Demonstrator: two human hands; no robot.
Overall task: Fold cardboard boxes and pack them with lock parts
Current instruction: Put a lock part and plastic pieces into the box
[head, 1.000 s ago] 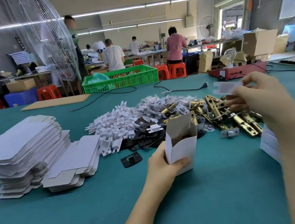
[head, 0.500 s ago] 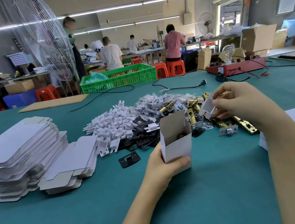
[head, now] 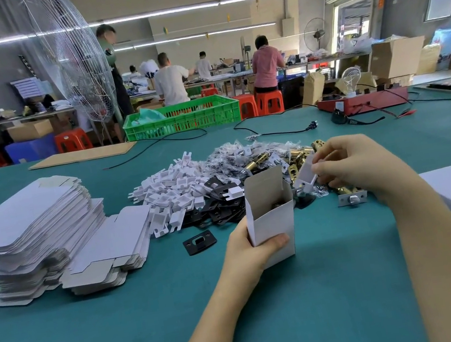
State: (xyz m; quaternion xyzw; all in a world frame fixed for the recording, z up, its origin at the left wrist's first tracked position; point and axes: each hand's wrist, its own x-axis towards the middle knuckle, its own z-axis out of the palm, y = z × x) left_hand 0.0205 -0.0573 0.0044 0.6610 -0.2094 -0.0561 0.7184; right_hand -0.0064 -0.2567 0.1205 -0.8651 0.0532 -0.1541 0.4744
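Left grip (head: 254,251) clamps the box (head: 270,217) upright at frame centre. Right grip (head: 358,166), up over the parts pile a second ago, has dropped and now pinches a white insert (head: 306,176) beside the box mouth; insertion looks next.

Two stacks of flat box blanks (head: 31,233); one open box (head: 271,220); one green crate (head: 182,116); five orange stools (head: 269,102); two hands (head: 357,163); five workers (head: 172,81).
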